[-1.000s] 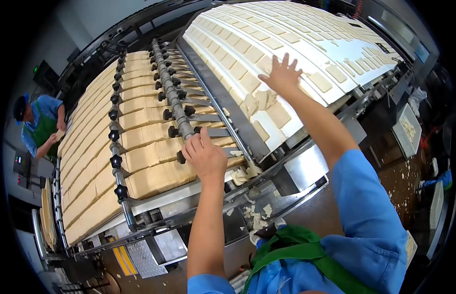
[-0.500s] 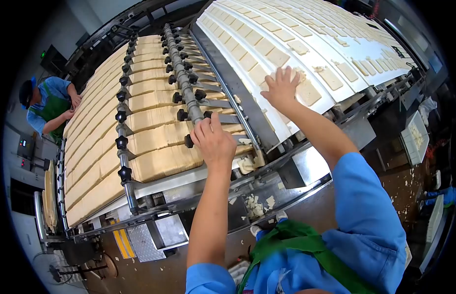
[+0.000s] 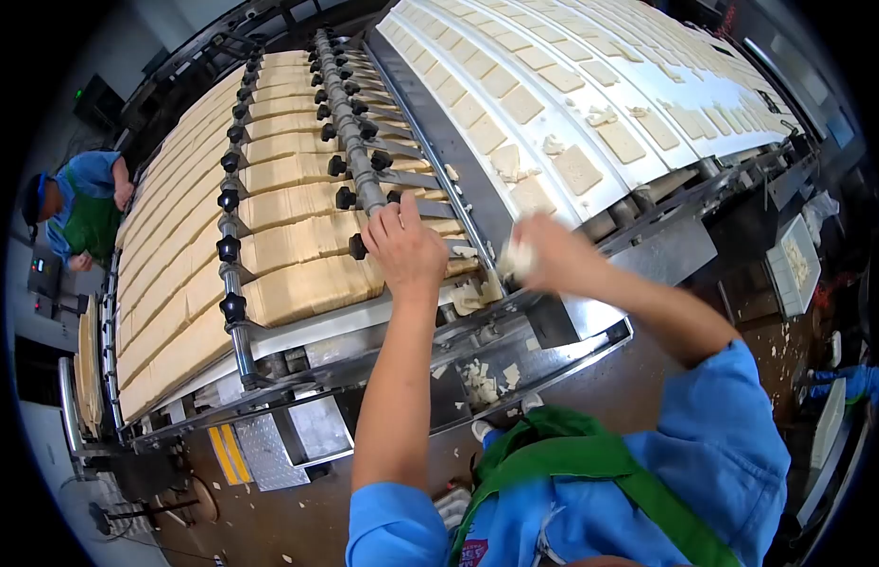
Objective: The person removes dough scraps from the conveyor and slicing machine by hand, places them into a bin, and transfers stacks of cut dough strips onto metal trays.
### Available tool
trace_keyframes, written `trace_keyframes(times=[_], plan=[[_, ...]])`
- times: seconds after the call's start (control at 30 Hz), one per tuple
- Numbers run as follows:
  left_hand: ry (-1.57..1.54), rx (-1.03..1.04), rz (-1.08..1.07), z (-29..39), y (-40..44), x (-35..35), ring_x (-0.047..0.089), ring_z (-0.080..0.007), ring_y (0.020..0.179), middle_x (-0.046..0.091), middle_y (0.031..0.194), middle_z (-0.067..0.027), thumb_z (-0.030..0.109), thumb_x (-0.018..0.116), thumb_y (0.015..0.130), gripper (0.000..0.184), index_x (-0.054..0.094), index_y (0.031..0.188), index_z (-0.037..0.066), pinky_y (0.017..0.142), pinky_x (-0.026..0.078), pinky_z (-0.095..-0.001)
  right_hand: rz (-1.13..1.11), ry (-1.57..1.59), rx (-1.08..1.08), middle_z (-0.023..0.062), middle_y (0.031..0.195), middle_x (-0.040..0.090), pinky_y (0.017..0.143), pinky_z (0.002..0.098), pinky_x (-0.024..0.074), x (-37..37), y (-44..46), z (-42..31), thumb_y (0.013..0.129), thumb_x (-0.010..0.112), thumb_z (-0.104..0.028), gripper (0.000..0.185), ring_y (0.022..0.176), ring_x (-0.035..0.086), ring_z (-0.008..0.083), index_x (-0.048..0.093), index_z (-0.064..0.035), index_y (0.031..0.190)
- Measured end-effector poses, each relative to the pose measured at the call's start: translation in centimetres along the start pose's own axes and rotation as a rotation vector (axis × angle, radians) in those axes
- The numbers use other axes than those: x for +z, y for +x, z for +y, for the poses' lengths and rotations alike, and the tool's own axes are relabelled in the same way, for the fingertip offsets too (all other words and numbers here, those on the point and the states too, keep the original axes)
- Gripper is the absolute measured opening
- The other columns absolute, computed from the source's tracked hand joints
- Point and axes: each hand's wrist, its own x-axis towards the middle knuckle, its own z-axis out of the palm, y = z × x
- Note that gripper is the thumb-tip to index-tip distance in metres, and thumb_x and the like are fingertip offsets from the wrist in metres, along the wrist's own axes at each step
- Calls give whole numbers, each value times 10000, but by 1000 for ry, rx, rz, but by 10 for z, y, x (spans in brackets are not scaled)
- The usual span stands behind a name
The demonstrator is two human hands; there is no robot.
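Note:
My left hand (image 3: 408,250) is wrapped over the near end of a metal bar (image 3: 360,165) fitted with black knobs. Beneath it run long rows of stacked pale slices (image 3: 312,288). My right hand (image 3: 557,260), blurred by motion, is closed on pale biscuit scraps (image 3: 517,260) beside the near corner of the white belt (image 3: 553,194). Flat rectangular biscuit pieces (image 3: 577,170) lie in lines on that belt, and some near my right hand are broken or crumpled.
A second knobbed bar (image 3: 229,222) crosses the stacks on the left. A co-worker (image 3: 85,203) in a green apron stands at the far left side. Scraps (image 3: 486,386) lie in a metal tray below, and a white bin (image 3: 795,266) stands at right.
My right hand has gone from spread flat on the belt to closed on scraps, moving down toward the near edge. My left hand stays on the bar. The co-worker's hands have moved apart.

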Motion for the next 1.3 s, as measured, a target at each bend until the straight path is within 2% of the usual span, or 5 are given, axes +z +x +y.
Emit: trace_keyframes(times=[0.1,0.23,0.73,0.87,1.3], plan=[[-8,-2,-5,-1,0,-1,465,-294,1004,507,989,-117,56,569,668,484,518,1149,47,925,335,-448,-73,-103,-189,286,1419,201,1074,558,218,19,-8,6,641,782,-473,1004,1300,247,470,252,-109,1412],[19,2,-11,3,0,-2,484,-299,1009,522,1000,-131,52,540,694,472,520,1166,60,903,339,-436,665,-488,25,166,1241,458,913,483,375,-10,101,42,733,697,-341,571,1148,422,326,506,-93,1210],[-186,-229,21,-63,20,-36,498,-301,1030,565,1083,-157,131,504,834,311,553,1119,18,948,317,-462,232,-39,-307,226,957,637,848,486,455,50,93,17,872,533,-340,376,1007,560,396,630,-6,1014],[265,-108,-265,-128,30,-10,480,-299,1152,574,1156,-137,173,441,896,313,565,1140,23,970,333,-474,38,240,109,246,1055,623,864,498,456,113,194,9,898,464,-458,539,1100,530,395,619,39,1042],[591,-39,-921,-158,69,26,219,-241,1395,270,1506,-33,323,437,910,552,338,1418,129,1123,185,-465,-138,134,134,229,1109,618,1056,512,138,98,213,4,935,178,-582,756,1141,521,321,665,-20,1073]])
